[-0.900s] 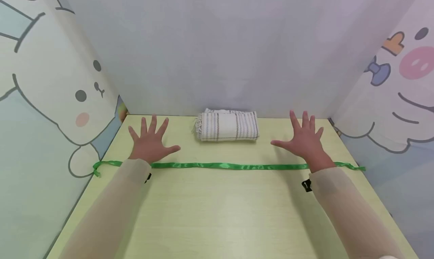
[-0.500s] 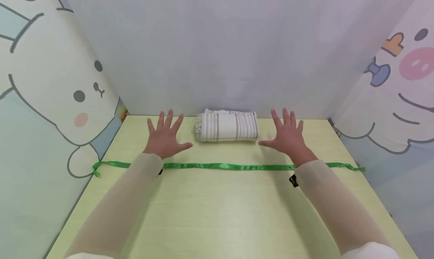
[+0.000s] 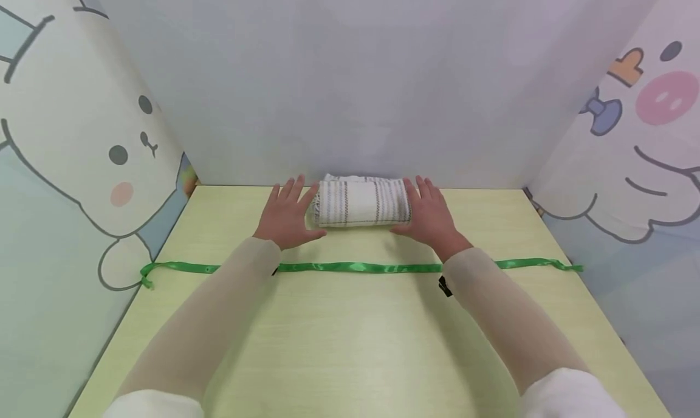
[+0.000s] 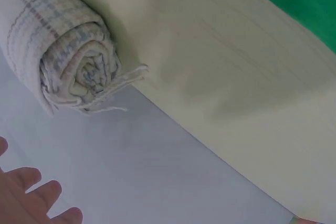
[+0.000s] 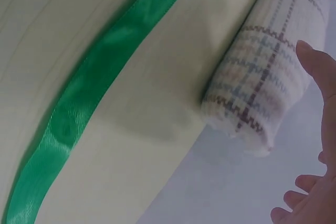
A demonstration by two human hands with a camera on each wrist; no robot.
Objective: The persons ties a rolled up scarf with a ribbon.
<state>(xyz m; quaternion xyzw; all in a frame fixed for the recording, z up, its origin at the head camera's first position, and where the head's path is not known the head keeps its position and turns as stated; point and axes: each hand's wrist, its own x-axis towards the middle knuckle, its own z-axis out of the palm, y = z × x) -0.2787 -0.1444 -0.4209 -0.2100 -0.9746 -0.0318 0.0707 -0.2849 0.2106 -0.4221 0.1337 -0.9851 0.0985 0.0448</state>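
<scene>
A rolled, striped white cloth (image 3: 361, 204) with fringe at its left end lies at the back of the table, by the back wall. In the left wrist view the coiled end of the cloth (image 4: 68, 45) shows its spiral layers. My left hand (image 3: 287, 217), fingers spread, is beside that fringed end. On the other side, my right hand (image 3: 429, 217) overlaps the cloth's right end in the head view, its thumb stretched inward. In the right wrist view a gap shows between most fingers and the cloth (image 5: 262, 72); whether either hand touches it I cannot tell.
A green ribbon (image 3: 355, 267) runs across the pale wooden table (image 3: 350, 345), passing below both forearms. Behind stands a plain grey-white wall (image 3: 350, 78). Side panels carry a cartoon rabbit (image 3: 93, 144) on the left and a cartoon pig (image 3: 645, 138) on the right.
Both hands have moved inward from wide apart, to the two ends of the rolled cloth. Their fingers have come closer together. The cloth still lies in its place on the table.
</scene>
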